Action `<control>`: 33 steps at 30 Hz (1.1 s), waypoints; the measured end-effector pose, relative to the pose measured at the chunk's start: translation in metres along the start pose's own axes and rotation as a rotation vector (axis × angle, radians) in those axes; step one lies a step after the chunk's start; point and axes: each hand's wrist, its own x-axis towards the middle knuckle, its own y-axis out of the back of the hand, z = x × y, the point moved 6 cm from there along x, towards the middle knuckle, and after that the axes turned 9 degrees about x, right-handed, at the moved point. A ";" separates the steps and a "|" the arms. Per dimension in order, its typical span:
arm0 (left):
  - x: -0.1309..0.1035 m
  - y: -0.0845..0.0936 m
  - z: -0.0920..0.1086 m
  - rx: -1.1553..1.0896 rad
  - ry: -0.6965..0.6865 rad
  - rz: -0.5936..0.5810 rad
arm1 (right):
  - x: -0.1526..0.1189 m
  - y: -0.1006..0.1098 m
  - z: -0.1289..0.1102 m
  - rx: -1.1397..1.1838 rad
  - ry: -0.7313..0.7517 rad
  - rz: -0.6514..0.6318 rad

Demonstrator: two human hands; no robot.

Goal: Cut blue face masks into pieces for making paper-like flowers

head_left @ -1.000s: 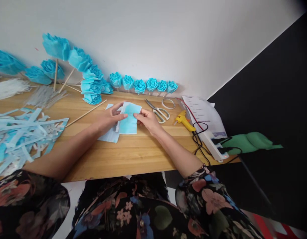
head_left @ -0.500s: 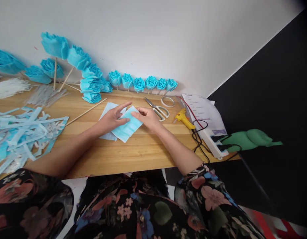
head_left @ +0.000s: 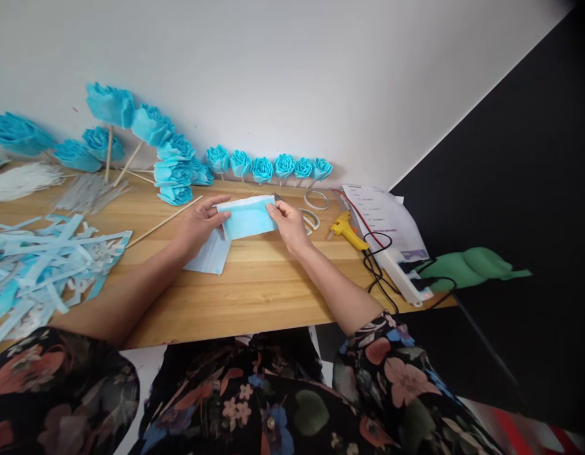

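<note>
A light blue fabric sheet with a pale upper edge is stretched between my hands above the table. My left hand pinches its left end with the thumb in front. At the other end, my right hand grips the upper right corner between thumb and fingers. Beneath my left hand lies another pale blue sheet, partly covered by the hand and the held sheet. Scissors rest just beyond my right hand, which hides much of them.
Blue fabric flowers line the wall, some on sticks. Fabric strips are heaped at left, near a loose wooden stick. On the right are a tape roll, a yellow glue gun, papers and a power strip with cables.
The held sheet has turned from a slant to nearly level and risen slightly. My left hand has closed on its left end, and my right hand has moved a little to the right.
</note>
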 end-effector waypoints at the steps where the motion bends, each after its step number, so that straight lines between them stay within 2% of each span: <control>1: 0.000 0.000 -0.001 -0.016 0.001 0.000 | 0.000 -0.001 0.000 0.022 -0.010 0.001; 7: 0.001 0.001 0.002 0.020 0.007 0.024 | -0.002 -0.001 -0.001 0.082 -0.049 0.024; 14: -0.005 0.002 0.010 -0.040 0.077 0.059 | -0.002 0.001 0.004 0.070 -0.060 0.038; 20: 0.001 0.002 -0.005 -0.111 0.062 0.042 | -0.001 0.002 0.003 0.036 -0.044 0.052; 25: 0.007 0.000 -0.022 -0.298 0.143 0.000 | -0.001 0.002 0.003 0.056 -0.017 0.030; 33: 0.008 -0.002 -0.020 -0.443 0.180 -0.025 | 0.000 0.002 0.003 -0.045 0.034 0.011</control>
